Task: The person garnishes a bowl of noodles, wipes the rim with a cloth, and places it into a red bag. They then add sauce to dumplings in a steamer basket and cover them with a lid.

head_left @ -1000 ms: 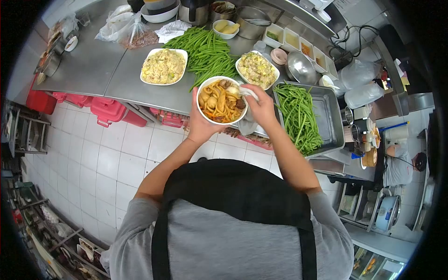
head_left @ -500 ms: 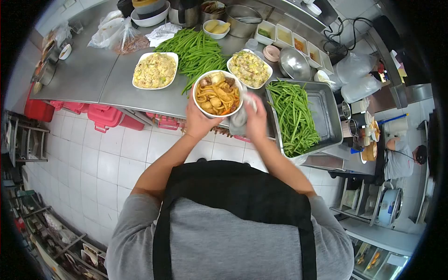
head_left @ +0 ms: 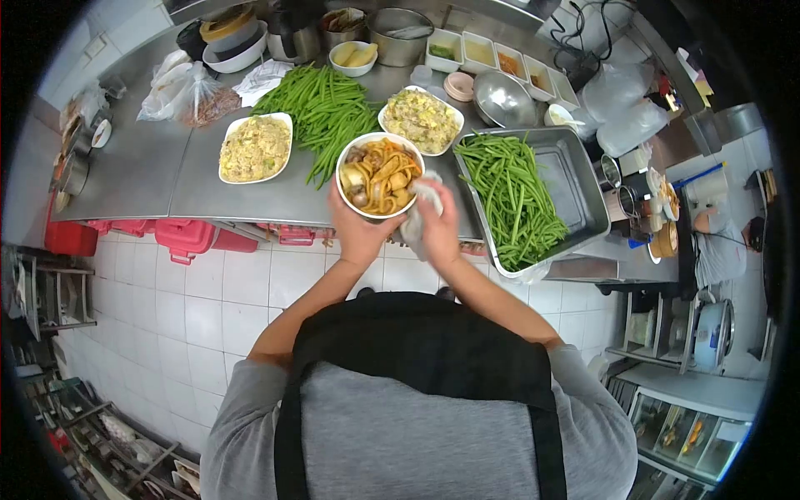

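Note:
My left hand [head_left: 360, 233] is wrapped round the lower left side of a white bowl [head_left: 342, 197] of noodles and chunks [head_left: 382, 177]. In my right hand [head_left: 439, 227] is a pale cloth [head_left: 414, 231], pressed against the bowl's right rim. The bowl is held above the counter's front edge. Behind it are a heap of green beans [head_left: 321, 117] and a white dish of fried rice [head_left: 422, 121]. Another dish of fried rice [head_left: 255, 149] stands to the left.
At the right a metal tray [head_left: 575, 187] holds more green beans [head_left: 515, 200]. Sauce containers [head_left: 479, 54], a metal bowl [head_left: 505, 100] and a pot [head_left: 401, 37] line the back. Plastic bags [head_left: 179, 92] lie at the back left. Another person [head_left: 718, 246] is at the far right.
The bowl has turned and shifted slightly left in view. My right hand with the cloth has moved in against the bowl's right rim. The view of the counter has shifted a little.

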### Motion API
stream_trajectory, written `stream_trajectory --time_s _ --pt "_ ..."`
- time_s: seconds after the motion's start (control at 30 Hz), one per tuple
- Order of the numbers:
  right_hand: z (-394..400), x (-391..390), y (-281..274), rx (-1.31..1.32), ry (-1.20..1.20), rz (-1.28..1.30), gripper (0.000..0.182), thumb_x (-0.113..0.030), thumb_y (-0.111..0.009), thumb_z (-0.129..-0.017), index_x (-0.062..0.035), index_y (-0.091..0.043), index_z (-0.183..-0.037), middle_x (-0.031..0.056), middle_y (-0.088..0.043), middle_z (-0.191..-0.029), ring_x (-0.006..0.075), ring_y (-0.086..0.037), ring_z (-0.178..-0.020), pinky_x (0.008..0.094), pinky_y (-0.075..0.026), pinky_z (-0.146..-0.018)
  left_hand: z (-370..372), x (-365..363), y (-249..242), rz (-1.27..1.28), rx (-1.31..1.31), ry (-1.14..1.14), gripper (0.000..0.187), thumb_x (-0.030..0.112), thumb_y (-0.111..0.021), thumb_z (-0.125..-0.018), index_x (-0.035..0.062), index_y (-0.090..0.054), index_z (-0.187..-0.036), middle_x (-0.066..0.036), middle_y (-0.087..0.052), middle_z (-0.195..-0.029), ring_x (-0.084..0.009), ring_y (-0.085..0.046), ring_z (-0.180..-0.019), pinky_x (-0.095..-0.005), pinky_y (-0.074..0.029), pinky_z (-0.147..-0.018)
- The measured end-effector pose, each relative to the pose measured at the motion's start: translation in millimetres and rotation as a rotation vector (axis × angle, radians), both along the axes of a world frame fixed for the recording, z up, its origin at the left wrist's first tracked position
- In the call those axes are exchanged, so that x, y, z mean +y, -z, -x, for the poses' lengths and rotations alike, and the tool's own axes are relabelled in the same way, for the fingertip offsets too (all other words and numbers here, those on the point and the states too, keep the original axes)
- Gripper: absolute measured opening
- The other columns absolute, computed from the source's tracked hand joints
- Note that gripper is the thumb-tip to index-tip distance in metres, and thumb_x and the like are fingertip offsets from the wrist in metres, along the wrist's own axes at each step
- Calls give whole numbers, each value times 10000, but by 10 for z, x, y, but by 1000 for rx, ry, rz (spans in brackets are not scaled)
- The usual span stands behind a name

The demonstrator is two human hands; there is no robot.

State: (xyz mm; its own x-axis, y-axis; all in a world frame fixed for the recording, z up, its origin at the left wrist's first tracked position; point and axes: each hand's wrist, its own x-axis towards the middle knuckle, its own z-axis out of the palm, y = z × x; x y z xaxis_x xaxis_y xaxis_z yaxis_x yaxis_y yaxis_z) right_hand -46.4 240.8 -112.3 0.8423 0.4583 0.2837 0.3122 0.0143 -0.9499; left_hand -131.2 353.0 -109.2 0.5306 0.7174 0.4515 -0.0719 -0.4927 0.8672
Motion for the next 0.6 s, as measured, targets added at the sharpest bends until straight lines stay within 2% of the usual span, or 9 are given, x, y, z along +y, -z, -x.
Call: stream_trajectory --time_s 0.07,0.1,0.13,0.2,0.23,0.33,0.47,0.53,0.6 --pt "-232 60 -198 465 -96 -217 243 -73 -497 -876 -47 -519 -1116 72 -561 -1055 139 -537 -945 266 -435 -828 180 64 -33 -70 130 -20 1104 208 -869 -455 -17 -219 -1319 -194 -385 -1248 -307 -432 -1143 -383 -348 -976" --pt "-308 108 -275 540 -130 -244 241 -77 -498 -877 -49 -517 -1116 73 -562 -1056 141 -536 -953 270 -433 -837 169 169 -77 -98 152 60 1109 205 -869 -470 -20 -197 -1324 -194 -361 -1263 -304 -419 -1151 -387 -339 -982" --pt "-343 137 -301 613 -165 -273 240 -81 -499 -879 -50 -514 -1116 73 -562 -1058 143 -535 -960 275 -432 -845 104 187 -77 -11 65 113 1112 201 -868 -474 -20 -190 -1327 -190 -362 -1260 -303 -415 -1154 -390 -332 -988" --pt "-126 129 -86 335 16 -174 236 -84 -517 -862 -48 -536 -1094 73 -544 -1085 145 -519 -986 274 -415 -859 -68 158 -84 160 -117 221 1116 192 -866 -481 -19 -176 -1332 -183 -364 -1254 -302 -406 -1159 -394 -318 -999" --pt "-21 131 -46 194 107 -123 234 -86 -526 -853 -47 -547 -1083 73 -536 -1099 146 -511 -998 274 -407 -865 -121 122 -71 124 -105 155 1115 191 -859 -492 -26 -163 -1336 -181 -366 -1247 -299 -393 -1168 -395 -298 -1014" --pt "88 88 -30 389 9 -282 244 -111 -538 -856 -39 -539 -1089 70 -548 -1085 150 -515 -992 278 -406 -874 -71 -81 -39 85 -77 24 1102 188 -850 -504 -36 -161 -1334 -188 -349 -1259 -302 -388 -1175 -391 -297 -1017" --pt "-235 143 -257 682 -27 -448 229 -118 -508 -882 -39 -526 -1097 65 -548 -1057 143 -509 -958 285 -420 -838 99 -26 81 66 82 29 1065 177 -835 -516 -40 -182 -1329 -189 -317 -1274 -295 -355 -1197 -395 -278 -1021" --pt "-7 144 -173 477 114 -337 226 -116 -496 -895 -51 -502 -1111 53 -569 -985 127 -519 -880 271 -438 -783 26 30 85 79 6 18 1044 172 -832 -530 -37 -191 -1326 -177 -325 -1264 -285 -344 -1200 -391 -261 -1026" --pt "216 -113 -259 576 -38 -229 219 -103 -493 -893 -63 -494 -1108 36 -567 -970 120 -522 -876 265 -436 -780 -74 -11 43 139 -81 45 1037 171 -835 -534 -36 -196 -1323 -174 -324 -1263 -283 -342 -1200 -388 -258 -1026"
